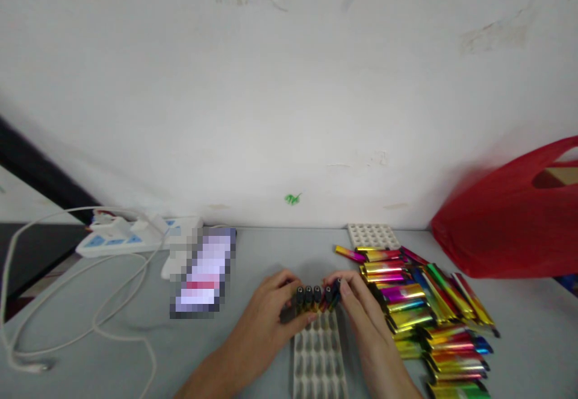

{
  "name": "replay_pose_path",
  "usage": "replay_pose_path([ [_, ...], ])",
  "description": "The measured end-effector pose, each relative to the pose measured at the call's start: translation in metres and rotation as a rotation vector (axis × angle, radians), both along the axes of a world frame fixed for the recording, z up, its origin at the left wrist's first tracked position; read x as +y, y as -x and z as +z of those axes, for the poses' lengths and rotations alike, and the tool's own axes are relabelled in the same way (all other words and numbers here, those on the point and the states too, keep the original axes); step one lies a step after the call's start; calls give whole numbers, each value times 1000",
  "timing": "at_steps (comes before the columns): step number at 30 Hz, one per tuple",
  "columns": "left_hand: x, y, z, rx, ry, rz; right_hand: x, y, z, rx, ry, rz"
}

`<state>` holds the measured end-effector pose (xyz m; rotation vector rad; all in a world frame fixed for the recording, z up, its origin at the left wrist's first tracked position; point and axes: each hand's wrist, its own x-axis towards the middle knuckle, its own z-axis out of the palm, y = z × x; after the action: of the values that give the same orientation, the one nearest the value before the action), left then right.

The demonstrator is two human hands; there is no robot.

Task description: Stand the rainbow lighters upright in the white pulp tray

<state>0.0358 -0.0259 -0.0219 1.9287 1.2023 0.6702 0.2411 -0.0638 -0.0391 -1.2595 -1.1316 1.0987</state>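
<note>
A row of several shiny black-tipped tubes (316, 294) stands upright at the far end of a pale tray (319, 351) with rows of small hollows. My left hand (280, 303) curls around the left end of this row, thumb in front and fingers behind. On the other side, my right hand (359, 303) pinches the rightmost black-tipped tube, which leans slightly. Its lower part is hidden, and so are the fingertips behind the row. Right of my right hand lies a pile of similar tubes (406, 293) in metallic gold, pink, green and blue.
A second pale tray with holes (372, 235) lies by the wall. At the right stands a red bag (515, 224). On the left are a phone (205, 272) with a blurred screen, a white power strip (130, 236) and a looping white cable (94, 321).
</note>
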Motion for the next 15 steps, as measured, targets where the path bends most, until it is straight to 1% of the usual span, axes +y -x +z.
replay_pose_path([
  [3, -1, 0, 2, 4, 2, -2, -2, -1, 6, -34, 14, 46],
  [7, -1, 0, 3, 6, 14, 10, -3, -2, 18, -53, -30, -43],
  [9, 0, -1, 3, 1, 4, 11, -2, -4, 23, -44, -28, -63],
  [12, 1, -1, 1, 6, -5, 3, 1, -9, 24, -52, -16, -37],
  [15, 2, 0, 2, 17, 12, -6, 5, -10, 21, -112, -22, 45],
])
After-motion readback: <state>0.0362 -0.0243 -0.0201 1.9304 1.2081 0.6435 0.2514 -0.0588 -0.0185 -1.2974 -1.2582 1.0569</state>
